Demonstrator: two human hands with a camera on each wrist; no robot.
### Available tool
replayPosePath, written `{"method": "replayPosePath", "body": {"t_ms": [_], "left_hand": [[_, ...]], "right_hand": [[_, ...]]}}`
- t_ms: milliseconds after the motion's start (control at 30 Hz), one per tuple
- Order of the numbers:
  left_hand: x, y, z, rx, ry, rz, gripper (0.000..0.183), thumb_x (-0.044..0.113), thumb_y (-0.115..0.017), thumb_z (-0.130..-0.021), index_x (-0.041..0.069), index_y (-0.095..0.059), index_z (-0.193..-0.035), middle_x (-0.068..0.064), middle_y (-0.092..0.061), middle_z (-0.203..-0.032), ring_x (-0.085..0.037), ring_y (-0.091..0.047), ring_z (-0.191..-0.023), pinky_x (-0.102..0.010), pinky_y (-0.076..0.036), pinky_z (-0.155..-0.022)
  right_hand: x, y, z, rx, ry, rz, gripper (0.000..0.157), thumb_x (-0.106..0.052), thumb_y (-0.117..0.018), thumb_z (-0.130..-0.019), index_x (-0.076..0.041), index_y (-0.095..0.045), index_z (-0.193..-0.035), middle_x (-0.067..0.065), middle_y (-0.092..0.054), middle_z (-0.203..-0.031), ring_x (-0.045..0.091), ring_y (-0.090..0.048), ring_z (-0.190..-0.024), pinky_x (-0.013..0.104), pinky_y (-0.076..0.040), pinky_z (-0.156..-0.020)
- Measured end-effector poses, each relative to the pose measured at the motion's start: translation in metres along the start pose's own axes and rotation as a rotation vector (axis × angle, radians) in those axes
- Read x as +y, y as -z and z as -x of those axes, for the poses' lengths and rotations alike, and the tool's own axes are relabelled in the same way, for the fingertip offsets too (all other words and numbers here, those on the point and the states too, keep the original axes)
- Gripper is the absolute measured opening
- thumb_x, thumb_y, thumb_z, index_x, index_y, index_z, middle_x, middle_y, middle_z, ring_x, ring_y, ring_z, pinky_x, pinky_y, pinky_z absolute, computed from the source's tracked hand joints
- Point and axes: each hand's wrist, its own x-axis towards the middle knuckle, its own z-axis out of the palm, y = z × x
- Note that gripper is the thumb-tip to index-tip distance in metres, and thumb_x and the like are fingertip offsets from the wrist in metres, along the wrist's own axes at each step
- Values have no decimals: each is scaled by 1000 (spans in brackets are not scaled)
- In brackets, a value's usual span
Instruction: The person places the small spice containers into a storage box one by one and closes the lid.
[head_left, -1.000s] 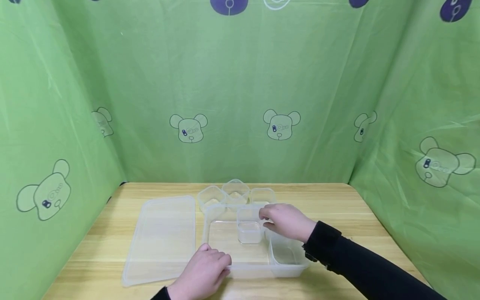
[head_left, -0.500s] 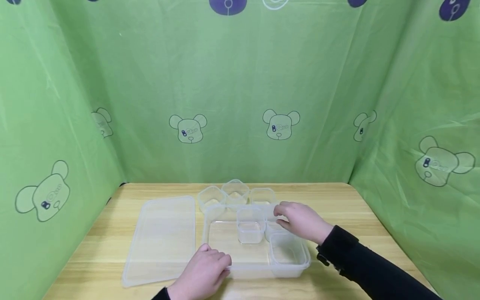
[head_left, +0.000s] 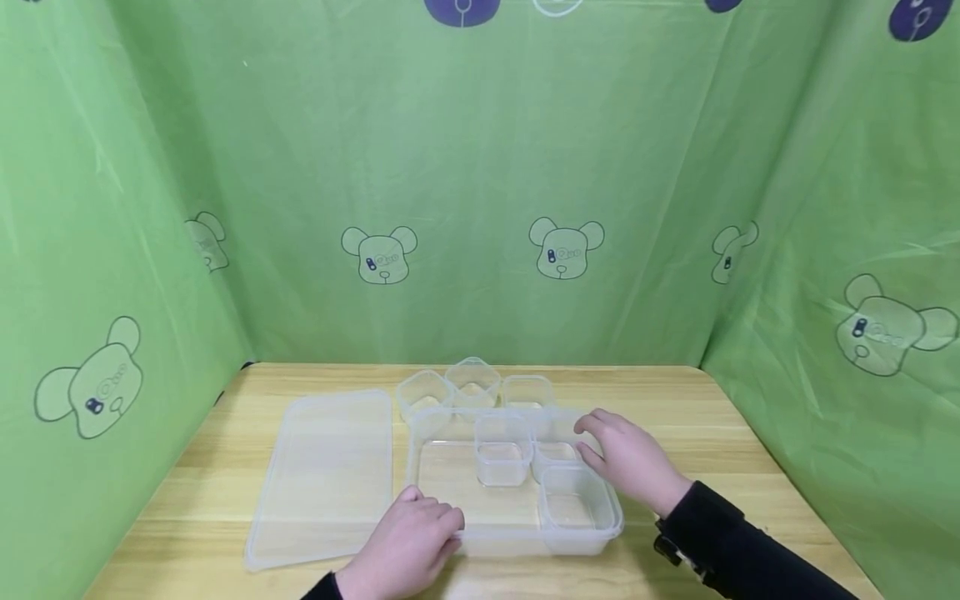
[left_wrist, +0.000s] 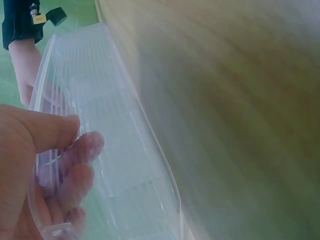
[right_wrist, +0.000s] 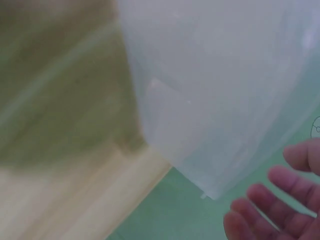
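A large clear plastic box point(head_left: 480, 546) sits on the table in the head view. My left hand point(head_left: 405, 542) grips its near wall, thumb point(left_wrist: 57, 131) on one side and fingers on the other. Inside, toward the right, stand three small clear containers: a middle one point(head_left: 501, 475), a back right one point(head_left: 555, 475) and a front right one point(head_left: 573, 521). My right hand point(head_left: 630, 458), fingers spread and loosely bent, is at the box's right rim beside the back right container. In the right wrist view its fingers point(right_wrist: 260, 197) hold nothing.
A flat translucent lid point(head_left: 326, 475) lies left of the box. Behind the box stand three more small containers: a left one point(head_left: 424, 393), a middle one point(head_left: 472, 383) and a right one point(head_left: 527, 390). Green printed cloth point(head_left: 465, 150) hangs round the wooden table point(head_left: 645, 387).
My right hand has moved right and slightly nearer, from over the back right container to the box's right rim, uncovering that container. My left hand has kept its grip on the box.
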Motion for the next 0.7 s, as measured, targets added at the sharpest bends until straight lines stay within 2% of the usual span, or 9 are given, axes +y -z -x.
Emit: {"method": "replayPosePath", "body": {"t_ms": [233, 700], "left_hand": [[0, 0, 0, -1, 2, 3, 23, 26, -79, -82, 23, -57, -83, 17, -54, -70, -1, -48, -63, -23, -32, -69], [0, -2, 1, 3, 6, 7, 23, 27, -79, -82, 24, -57, -84, 17, -55, -71, -1, -50, -64, -23, -33, -69]], "right_hand": [[-1, -9, 14, 61, -82, -19, 33, -18, -72, -90, -1, -65, -118, 15, -66, -112, 33, -65, -103, 49, -54, -87], [-6, -27, 34, 80, -168, -92, 60, -18, -73, -89, 11, -49, -136, 30, -54, -130, 44, -57, -116, 57, -47, -97]]}}
